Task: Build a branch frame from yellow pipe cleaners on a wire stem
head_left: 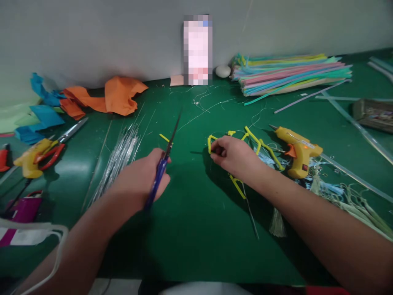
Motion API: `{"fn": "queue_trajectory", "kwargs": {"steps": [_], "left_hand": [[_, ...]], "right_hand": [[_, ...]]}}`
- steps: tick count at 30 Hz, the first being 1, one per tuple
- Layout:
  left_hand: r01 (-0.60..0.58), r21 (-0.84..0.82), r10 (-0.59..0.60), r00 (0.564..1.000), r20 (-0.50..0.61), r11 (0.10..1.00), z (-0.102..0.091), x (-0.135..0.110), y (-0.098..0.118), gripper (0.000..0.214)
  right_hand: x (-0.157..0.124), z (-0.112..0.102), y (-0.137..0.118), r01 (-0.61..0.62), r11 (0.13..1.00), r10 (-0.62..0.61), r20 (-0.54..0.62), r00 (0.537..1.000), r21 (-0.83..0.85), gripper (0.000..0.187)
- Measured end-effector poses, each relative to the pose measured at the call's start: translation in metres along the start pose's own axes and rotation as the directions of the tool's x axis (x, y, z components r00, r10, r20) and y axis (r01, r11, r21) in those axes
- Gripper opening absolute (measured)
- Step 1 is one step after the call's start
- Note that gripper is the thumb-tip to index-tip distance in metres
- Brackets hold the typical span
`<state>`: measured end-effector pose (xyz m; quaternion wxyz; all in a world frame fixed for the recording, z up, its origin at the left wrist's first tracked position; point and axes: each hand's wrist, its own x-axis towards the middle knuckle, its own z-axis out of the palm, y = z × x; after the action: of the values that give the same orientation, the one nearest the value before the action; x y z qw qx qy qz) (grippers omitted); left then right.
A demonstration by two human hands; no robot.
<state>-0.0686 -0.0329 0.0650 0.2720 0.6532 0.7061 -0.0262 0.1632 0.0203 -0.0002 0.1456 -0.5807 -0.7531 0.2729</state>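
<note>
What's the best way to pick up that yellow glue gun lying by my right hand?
Grip the glue gun by its handle, the stubby part pointing toward you below the orange trigger. Come from the near side with your right hand: the gun lies flat, its nozzle aimed left and away, so the handle is the free end.

The scissors (162,164) showed dark metal blades and blue plastic handles. The yellow frame (264,149) looked fuzzy, like pipe cleaner. The green table (199,229) shone smooth and faintly glossy, the wire bundle (119,157) glinted metallic, and the glue gun (296,153) was yellow plastic.
</note>
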Motion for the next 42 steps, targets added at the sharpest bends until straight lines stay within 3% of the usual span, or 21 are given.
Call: {"fn": "queue_trajectory", "kwargs": {"steps": [1, 3, 12, 20, 29, 33, 42], "left_hand": [[0.064, 0.198, -0.055, 0.997, -0.05, 0.978, -0.004, -0.003, 0.002, 0.034], [0.111, 0.407, -0.098, 0.994, -0.053, 0.907, -0.007, -0.007, 0.007, 0.03], [-0.011, 0.58, -0.046, 0.996, 0.082, 0.814, 0.015, -0.003, 0.011, 0.027], [-0.109, 0.565, 0.004, 0.983, 0.183, 0.818, 0.017, -0.016, 0.02, 0.03], [-0.121, 0.501, -0.006, 0.97, 0.243, 0.857, 0.02, -0.012, 0.031, 0.03], [-0.127, 0.5, -0.013, 0.963, 0.267, 0.856, 0.018, -0.012, 0.032, 0.03], [-0.101, 0.452, -0.039, 0.956, 0.29, 0.886, 0.021, -0.004, 0.044, 0.032]], "right_hand": [[0.0, 0.0, -0.001, -0.011, 1.0, 0.011, 0.001, 1.0, -0.003, 0.011], [0.0, -0.002, -0.002, -0.024, 1.0, 0.024, 0.008, 1.0, -0.008, 0.01], [0.0, -0.016, -0.007, -0.057, 0.996, 0.062, 0.074, 0.995, -0.063, 0.014], [0.002, -0.015, -0.007, -0.096, 0.992, 0.103, 0.075, 0.992, -0.086, 0.011], [0.002, -0.016, -0.004, -0.139, 0.99, 0.139, 0.079, 0.987, -0.008, 0.005], [0.0, -0.015, -0.003, -0.162, 0.984, 0.161, 0.031, 0.987, 0.073, 0.015], [-0.004, -0.011, 0.0, -0.127, 0.991, 0.127, -0.002, 0.992, 0.038, 0.016]]}}
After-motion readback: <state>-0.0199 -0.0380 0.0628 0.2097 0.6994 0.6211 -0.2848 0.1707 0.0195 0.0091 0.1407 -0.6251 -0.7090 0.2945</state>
